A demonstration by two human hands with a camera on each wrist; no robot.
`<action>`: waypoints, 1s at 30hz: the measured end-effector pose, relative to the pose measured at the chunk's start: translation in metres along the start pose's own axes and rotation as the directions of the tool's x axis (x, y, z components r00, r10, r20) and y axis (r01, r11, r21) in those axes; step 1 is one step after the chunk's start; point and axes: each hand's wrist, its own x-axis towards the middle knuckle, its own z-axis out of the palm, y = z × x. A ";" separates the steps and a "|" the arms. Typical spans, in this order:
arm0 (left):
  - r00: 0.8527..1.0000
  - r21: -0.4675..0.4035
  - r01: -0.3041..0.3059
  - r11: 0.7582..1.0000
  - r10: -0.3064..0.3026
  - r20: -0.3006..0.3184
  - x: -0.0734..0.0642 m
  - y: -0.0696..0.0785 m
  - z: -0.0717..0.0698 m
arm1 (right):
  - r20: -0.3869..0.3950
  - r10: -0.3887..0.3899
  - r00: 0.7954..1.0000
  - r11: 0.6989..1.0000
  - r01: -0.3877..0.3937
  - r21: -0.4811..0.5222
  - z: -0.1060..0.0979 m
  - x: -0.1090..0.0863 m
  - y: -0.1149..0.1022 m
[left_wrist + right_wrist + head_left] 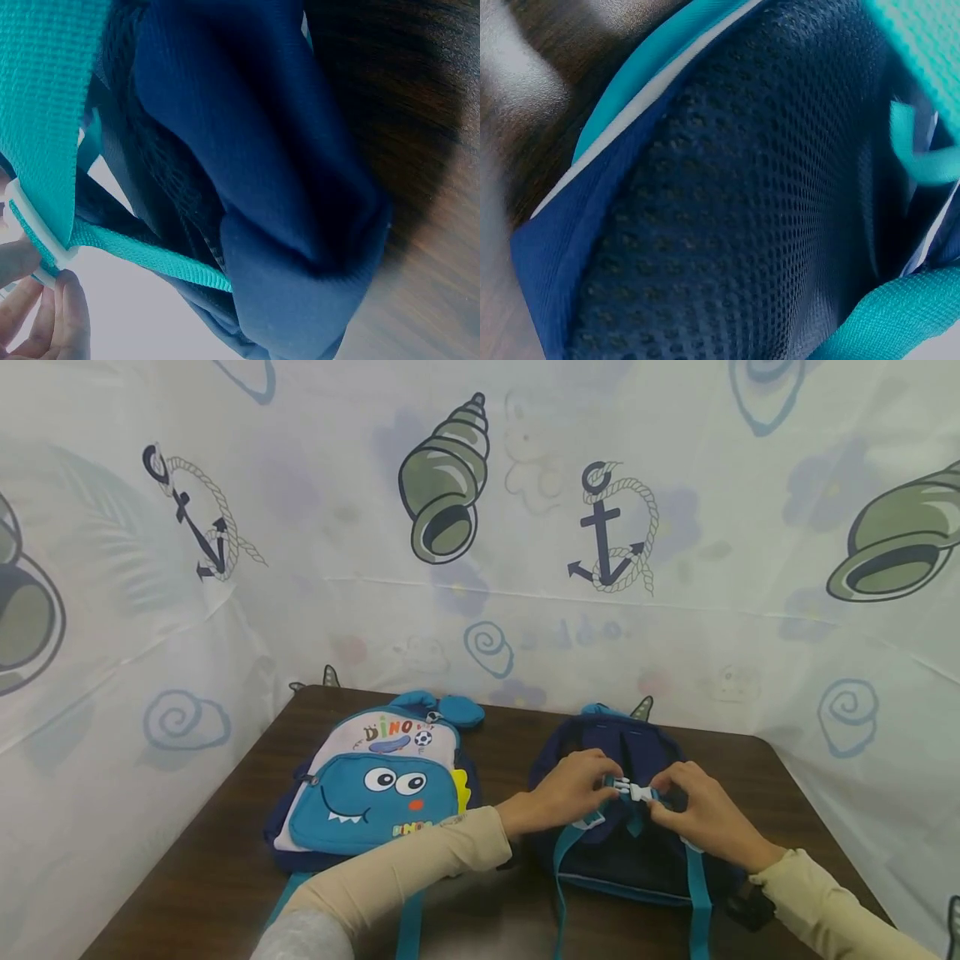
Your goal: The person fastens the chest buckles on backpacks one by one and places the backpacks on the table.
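A navy backpack (615, 743) lies back side up on the table, its turquoise straps trailing toward the near edge. Over it, my left hand (566, 789) pinches the pronged half of a white side-release buckle (622, 786). My right hand (701, 810) holds the socket half (642, 793) between thumb and fingers. Both halves face each other, with the prongs right at the socket's mouth. In the left wrist view, left fingers (64, 311) are beside a white strap slider (37, 225) on turquoise webbing (49, 97). The right wrist view shows dark mesh padding (727, 195); the right hand is out of frame there.
A second backpack (375, 797) with a blue dinosaur face lies front up at the left, partly behind my left sleeve (420, 868). Both bags are on a dark wooden table (210, 852). A printed white cloth (337, 527) surrounds its back and sides.
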 end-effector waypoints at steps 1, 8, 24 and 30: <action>1.000 0.003 -0.004 1.000 0.004 0.000 0.000 0.000 0.000 | 0.004 -0.008 1.000 1.000 0.008 -0.002 0.001 0.000 0.000; 1.000 0.005 -0.026 1.000 0.026 0.007 0.001 0.002 0.001 | -0.011 -0.029 1.000 1.000 0.029 0.000 0.003 -0.001 -0.002; 0.997 -0.003 -0.060 0.998 0.060 0.053 0.002 0.002 0.003 | 0.017 -0.013 1.000 1.000 0.014 -0.026 0.001 -0.001 -0.004; 0.990 0.030 -0.120 0.992 0.117 0.077 0.002 0.003 0.004 | 0.061 -0.054 0.997 0.999 0.054 0.011 0.003 -0.004 0.000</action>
